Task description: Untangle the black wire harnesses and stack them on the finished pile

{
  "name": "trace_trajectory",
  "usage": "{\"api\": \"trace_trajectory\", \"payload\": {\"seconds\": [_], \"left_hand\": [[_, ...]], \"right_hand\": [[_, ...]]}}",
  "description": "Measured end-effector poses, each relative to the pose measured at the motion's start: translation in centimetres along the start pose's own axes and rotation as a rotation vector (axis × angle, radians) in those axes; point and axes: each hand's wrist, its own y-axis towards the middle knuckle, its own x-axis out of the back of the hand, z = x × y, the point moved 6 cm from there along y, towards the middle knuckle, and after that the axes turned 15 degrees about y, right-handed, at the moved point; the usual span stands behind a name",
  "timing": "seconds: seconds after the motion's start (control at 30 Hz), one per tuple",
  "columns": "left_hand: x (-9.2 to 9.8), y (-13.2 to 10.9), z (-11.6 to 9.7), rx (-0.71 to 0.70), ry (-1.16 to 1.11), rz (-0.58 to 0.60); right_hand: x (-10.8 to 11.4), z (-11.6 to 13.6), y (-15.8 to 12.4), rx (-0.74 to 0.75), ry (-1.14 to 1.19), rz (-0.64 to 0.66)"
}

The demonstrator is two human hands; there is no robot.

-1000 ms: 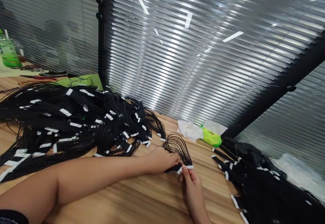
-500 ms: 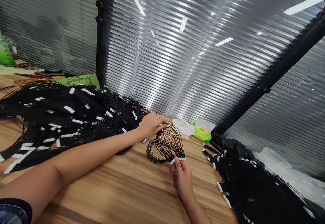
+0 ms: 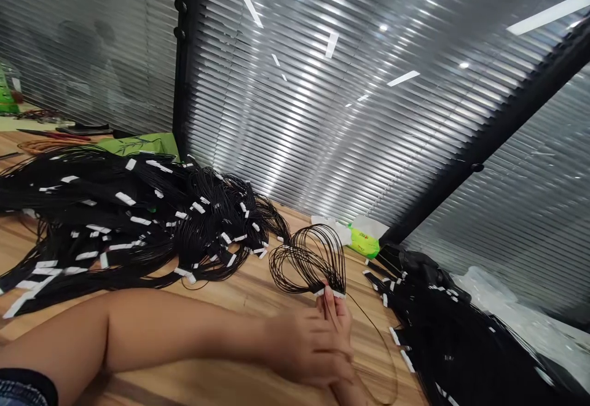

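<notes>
Right hand [image 3: 337, 319] clamps white-tabbed black wire loops [image 3: 308, 258], which rise toward 12 o'clock; left hand [image 3: 299, 347] lies alongside, grip unclear. Risk: the loose strand [image 3: 383, 338] at 4 o'clock may snag if pulled.

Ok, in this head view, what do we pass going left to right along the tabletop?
Heap of white-tagged black wires → looped black wire bundle → green packet → second heap of white-tagged black wires

Left hand [image 3: 304, 347] stretched across, pressed against the pinching right hand [image 3: 336, 317]
</notes>
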Motion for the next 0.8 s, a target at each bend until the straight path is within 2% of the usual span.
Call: {"api": "trace_trajectory", "payload": {"seconds": [0.03, 0.07, 0.13, 0.2, 0.33, 0.43, 0.5, 0.6, 0.7, 0.8], "left_hand": [[-0.7, -0.5, 0.5, -0.005, -0.134, 0.028], [-1.6, -0.8, 1.5, 0.091, -0.276, 0.082], [-2.9, -2.0, 4.4, 0.552, -0.581, 0.051], [-3.2, -2.9, 6.0, 0.782, -0.637, -0.05], [-3.2, -4.5, 9.3, 1.11, -0.653, -0.291], [-4.6, -6.2, 11.7, 1.331, -0.648, -0.346], [-6.4, -6.6, 12.3, 1.39, -0.727, -0.272], [-8.5, -5.8, 11.3, 1.287, -0.936, -0.106], [-8.5, -4.4, 9.5, 1.117, -1.097, 0.018], [-7.4, -3.6, 8.7, 1.026, -1.14, 0.057]], "right_hand": [[0.0, -0.1, 0.1, -0.022, 0.032, -0.033], [0.0, -0.2, 0.3, -0.04, 0.052, -0.056], [-0.2, -0.3, 0.6, -0.072, 0.085, -0.065], [-0.5, -0.1, 0.9, -0.066, 0.106, -0.046], [-0.4, 1.0, 1.8, 0.027, 0.164, -0.009], [0.4, 1.9, 2.6, 0.053, 0.223, -0.039], [0.6, 2.8, 2.8, 0.079, 0.226, -0.035], [0.1, 4.4, 2.2, 0.131, 0.197, 0.003], [-1.0, 5.9, 1.2, 0.17, 0.173, 0.051], [-1.7, 7.0, 0.8, 0.195, 0.129, 0.095]]}}
